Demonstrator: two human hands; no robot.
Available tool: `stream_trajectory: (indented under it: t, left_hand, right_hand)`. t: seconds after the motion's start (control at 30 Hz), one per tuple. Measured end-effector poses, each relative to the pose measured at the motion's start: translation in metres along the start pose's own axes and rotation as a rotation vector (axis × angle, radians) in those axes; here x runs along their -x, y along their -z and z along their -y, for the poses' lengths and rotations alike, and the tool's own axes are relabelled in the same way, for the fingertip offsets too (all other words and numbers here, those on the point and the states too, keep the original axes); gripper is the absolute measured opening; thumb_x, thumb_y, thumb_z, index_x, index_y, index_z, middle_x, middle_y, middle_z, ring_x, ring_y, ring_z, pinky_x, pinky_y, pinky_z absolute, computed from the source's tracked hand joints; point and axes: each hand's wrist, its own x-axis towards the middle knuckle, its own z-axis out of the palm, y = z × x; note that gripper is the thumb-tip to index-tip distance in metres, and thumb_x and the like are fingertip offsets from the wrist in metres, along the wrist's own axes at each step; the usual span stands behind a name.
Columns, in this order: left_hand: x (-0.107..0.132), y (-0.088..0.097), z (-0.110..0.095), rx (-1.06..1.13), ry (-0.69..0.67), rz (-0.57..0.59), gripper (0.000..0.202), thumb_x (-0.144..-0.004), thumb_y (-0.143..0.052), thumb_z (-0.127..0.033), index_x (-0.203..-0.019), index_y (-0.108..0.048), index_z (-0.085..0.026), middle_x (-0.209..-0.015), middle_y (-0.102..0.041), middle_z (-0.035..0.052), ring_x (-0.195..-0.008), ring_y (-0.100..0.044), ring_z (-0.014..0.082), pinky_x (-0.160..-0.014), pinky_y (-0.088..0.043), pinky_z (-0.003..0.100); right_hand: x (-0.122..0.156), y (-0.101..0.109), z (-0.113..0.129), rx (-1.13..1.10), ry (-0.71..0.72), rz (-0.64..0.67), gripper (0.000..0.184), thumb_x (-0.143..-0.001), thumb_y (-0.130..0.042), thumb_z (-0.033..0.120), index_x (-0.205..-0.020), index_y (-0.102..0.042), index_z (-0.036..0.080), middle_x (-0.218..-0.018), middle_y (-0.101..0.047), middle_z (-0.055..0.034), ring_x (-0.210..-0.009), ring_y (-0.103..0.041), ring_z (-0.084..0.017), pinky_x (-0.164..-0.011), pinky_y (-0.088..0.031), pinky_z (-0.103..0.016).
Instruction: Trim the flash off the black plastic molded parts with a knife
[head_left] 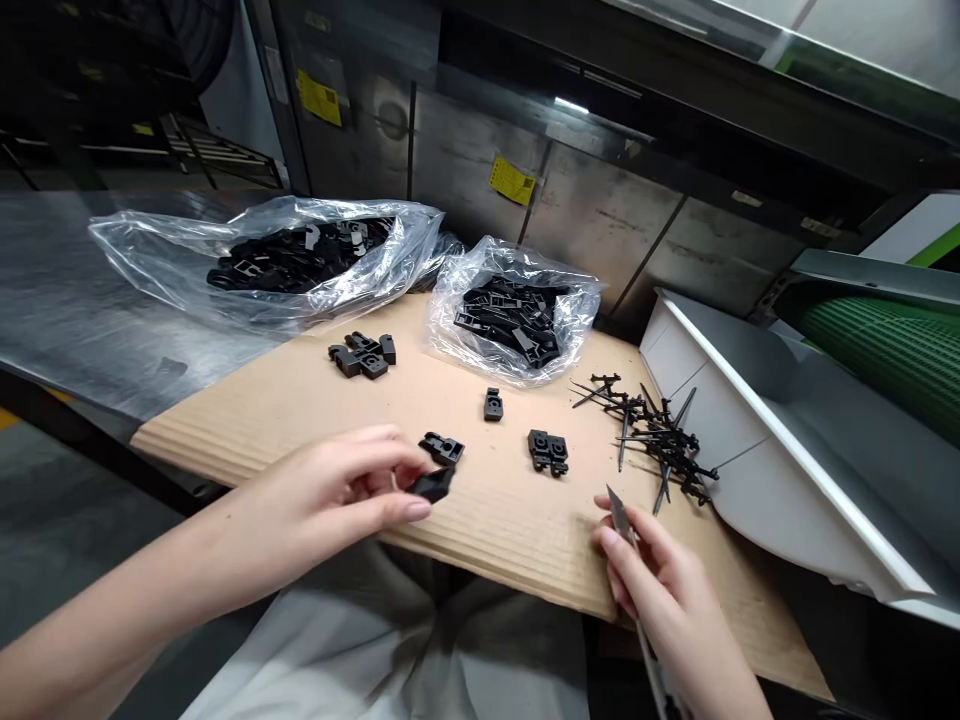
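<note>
My lap in pale trousers fills the lower edge, cut off by the view. Just above it, my right fingers close around a slim metal knife, its pointed blade angled up and away from me; my palm hides part of the handle, and its far end is hard to make out. My left fingers pinch a small black piece between thumb and fingertips, over the near side of the cardboard surface. The curled fingers behind are partly hidden, and so is some of the piece.

Right behind it lies a notched black block; I can't tell whether the two touch. To the right sits a joined-looking pair of blocks, with a single block a little farther off. A spiky tangle of thin black plastic stems lies beside a smooth white tray. Farther left is a small cluster of blocks. Beyond, two crinkled clear bags hold heaped black parts, blurred together by glare. Behind them stand smudged metal panels.
</note>
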Motion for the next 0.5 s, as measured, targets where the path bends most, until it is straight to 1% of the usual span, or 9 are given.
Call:
stream_trajectory:
  t: [0.07, 0.13, 0.2, 0.23, 0.3, 0.37, 0.4, 0.5]
  left_hand:
    - [0.011, 0.001, 0.008, 0.019, 0.094, 0.001, 0.023, -0.081, -0.051, -0.042, -0.087, -0.062, -0.022, -0.07, -0.05, -0.0013, -0.059, -0.052, 0.0141, -0.054, -0.041, 0.021]
    - [0.007, -0.004, 0.011, 0.026, 0.107, -0.005, 0.023, -0.08, -0.052, -0.041, -0.086, -0.062, -0.021, -0.072, -0.049, -0.001, -0.058, -0.051, 0.0133, -0.054, -0.042, 0.022]
    - [-0.008, -0.012, 0.01, 0.049, 0.065, 0.0, 0.022, -0.079, -0.054, -0.039, -0.084, -0.062, -0.019, -0.074, -0.049, -0.0005, -0.061, -0.052, 0.0135, -0.056, -0.043, 0.022]
    - [-0.018, -0.016, 0.008, 0.058, 0.041, -0.003, 0.021, -0.078, -0.056, -0.038, -0.082, -0.062, -0.018, -0.074, -0.05, -0.0003, -0.063, -0.053, 0.0141, -0.058, -0.044, 0.022]
    - [-0.036, -0.022, 0.005, 0.084, 0.005, -0.019, 0.019, -0.077, -0.057, -0.034, -0.08, -0.062, -0.016, -0.074, -0.051, 0.0003, -0.067, -0.053, 0.0153, -0.062, -0.045, 0.024]
    - [-0.047, -0.025, 0.002, 0.104, -0.017, -0.025, 0.017, -0.076, -0.058, -0.031, -0.08, -0.061, -0.015, -0.077, -0.053, 0.001, -0.069, -0.054, 0.0158, -0.065, -0.045, 0.025]
    - [-0.049, -0.025, 0.001, 0.111, -0.017, -0.036, 0.016, -0.076, -0.058, -0.03, -0.081, -0.061, -0.015, -0.079, -0.054, 0.0015, -0.071, -0.055, 0.0161, -0.066, -0.045, 0.025]
    - [-0.039, -0.026, -0.003, 0.141, 0.047, -0.129, 0.018, -0.073, -0.062, -0.03, -0.084, -0.062, -0.016, -0.083, -0.056, 0.0018, -0.071, -0.054, 0.0155, -0.064, -0.044, 0.025]
  right_hand:
    - [-0.016, 0.0, 0.01, 0.138, 0.041, -0.004, 0.034, -0.071, -0.06, 0.032, -0.101, -0.064, 0.016, -0.045, -0.045, 0.005, -0.041, -0.04, -0.012, -0.04, -0.028, -0.023]
    - [-0.033, -0.007, 0.021, 0.163, 0.054, 0.049, 0.024, -0.069, -0.06, 0.026, -0.09, -0.068, 0.017, -0.04, -0.043, 0.006, -0.038, -0.039, -0.012, -0.04, -0.026, -0.023]
    - [-0.049, -0.02, 0.03, 0.162, 0.06, 0.119, 0.017, -0.067, -0.06, 0.02, -0.082, -0.069, 0.018, -0.036, -0.042, 0.0068, -0.035, -0.038, -0.011, -0.039, -0.026, -0.023]
    - [-0.055, -0.027, 0.034, 0.16, 0.062, 0.156, 0.018, -0.067, -0.059, 0.018, -0.083, -0.069, 0.017, -0.035, -0.042, 0.0073, -0.034, -0.038, -0.01, -0.039, -0.026, -0.022]
    - [-0.063, -0.037, 0.038, 0.141, 0.064, 0.227, 0.026, -0.068, -0.058, 0.017, -0.093, -0.067, 0.016, -0.036, -0.044, 0.0079, -0.033, -0.038, -0.01, -0.038, -0.028, -0.021]
    - [-0.063, -0.037, 0.037, 0.111, 0.067, 0.265, 0.032, -0.072, -0.056, 0.021, -0.102, -0.063, 0.015, -0.04, -0.047, 0.007, -0.035, -0.04, -0.01, -0.038, -0.03, -0.021]
    - [-0.059, -0.034, 0.036, 0.096, 0.071, 0.262, 0.031, -0.074, -0.055, 0.024, -0.103, -0.062, 0.014, -0.045, -0.049, 0.0056, -0.038, -0.042, -0.01, -0.039, -0.031, -0.021]
    - [-0.035, -0.018, 0.026, 0.059, 0.079, 0.191, 0.029, -0.081, -0.05, 0.035, -0.098, -0.06, 0.013, -0.065, -0.057, -0.0009, -0.05, -0.046, -0.01, -0.045, -0.036, -0.021]
